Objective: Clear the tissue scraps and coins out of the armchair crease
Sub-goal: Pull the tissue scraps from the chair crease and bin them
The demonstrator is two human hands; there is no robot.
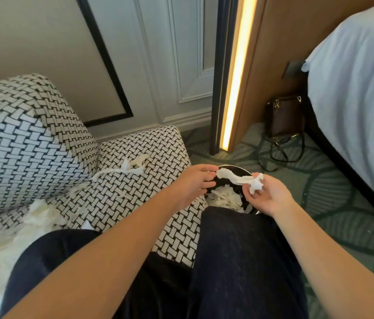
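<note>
Head cam: left hand [195,181] pinched one end of a twisted white tissue strip [233,178], right hand [267,195] gripped the other, above the round black bin [239,169]; more loose tissue scraps [133,166] lay on the black-and-white woven armchair [135,203].

You're wearing dark navy trousers [241,261], which fill the lower middle of the frame. The cloth over the right leg shows faint pale specks and streaks. Your forearms are bare from the bottom edge upward, as are your left hand [195,184] and right hand [267,195].
</note>
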